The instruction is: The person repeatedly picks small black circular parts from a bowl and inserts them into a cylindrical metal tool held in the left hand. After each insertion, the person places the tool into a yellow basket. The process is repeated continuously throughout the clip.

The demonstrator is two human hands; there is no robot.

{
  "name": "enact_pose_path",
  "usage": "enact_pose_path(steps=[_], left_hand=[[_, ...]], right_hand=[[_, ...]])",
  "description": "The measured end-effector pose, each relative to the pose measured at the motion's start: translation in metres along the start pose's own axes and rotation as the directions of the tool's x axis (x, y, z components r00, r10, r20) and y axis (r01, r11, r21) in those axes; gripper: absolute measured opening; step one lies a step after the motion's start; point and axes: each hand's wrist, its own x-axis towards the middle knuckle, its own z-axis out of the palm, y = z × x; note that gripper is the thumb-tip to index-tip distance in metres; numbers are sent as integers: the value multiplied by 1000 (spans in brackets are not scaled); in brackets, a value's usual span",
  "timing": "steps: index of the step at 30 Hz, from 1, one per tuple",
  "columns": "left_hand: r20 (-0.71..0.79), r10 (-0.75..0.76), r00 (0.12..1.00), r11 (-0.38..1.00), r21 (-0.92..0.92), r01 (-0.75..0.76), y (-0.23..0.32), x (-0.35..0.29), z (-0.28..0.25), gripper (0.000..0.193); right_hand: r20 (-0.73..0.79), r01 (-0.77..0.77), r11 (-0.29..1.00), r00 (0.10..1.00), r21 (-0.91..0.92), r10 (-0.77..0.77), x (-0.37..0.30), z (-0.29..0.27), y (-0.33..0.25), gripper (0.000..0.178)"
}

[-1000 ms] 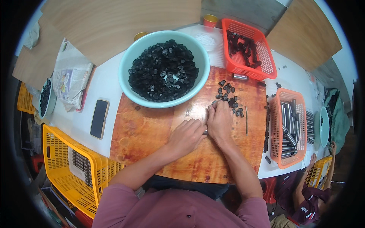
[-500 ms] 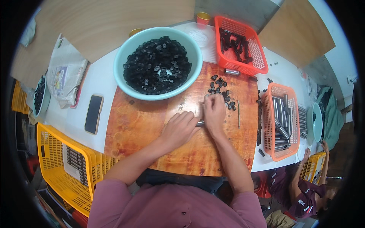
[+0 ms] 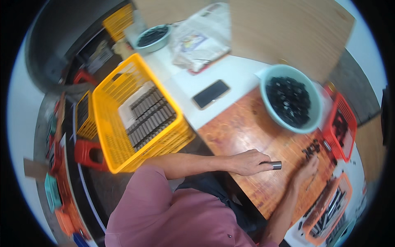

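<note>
My left hand (image 3: 250, 162) is closed around a short grey metal tube (image 3: 276, 165), whose end sticks out past the fingers above the brown wooden board (image 3: 230, 127). Farther right, my right hand (image 3: 307, 168) is at the near side of a scatter of small black oval parts (image 3: 311, 148). Its fingers are small and blurred, so whether they pinch a part is unclear. Beyond the hands, a pale green basin (image 3: 268, 108) holds a heap of similar black parts. A thin rod (image 3: 311, 182) lies beside my right hand.
A yellow crate (image 3: 108, 138) with rows of metal tubes (image 3: 150, 117) stands left of the board. A phone (image 3: 211, 94) lies on the white tabletop near a bag (image 3: 205, 37). To the right are a red basket (image 3: 349, 142) and an orange basket (image 3: 347, 185) of tubes.
The view has swung left, bringing the yellow crate fully into sight. My hands have parted: the left has drawn away with the tube, while the right is by the black parts.
</note>
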Motion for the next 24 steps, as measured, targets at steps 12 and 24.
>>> enact_pose_path(steps=[12,24], left_hand=[[-730,-543,416,816,-575,56,-69,-220,-248,29],[-627,-637,-450,627,-760,170,-391,-454,-291,31]], right_hand=[[53,-81,994,996,78,77,17,-11,31,33],[112,-140,983,982,-115,153,43,-45,70,41]])
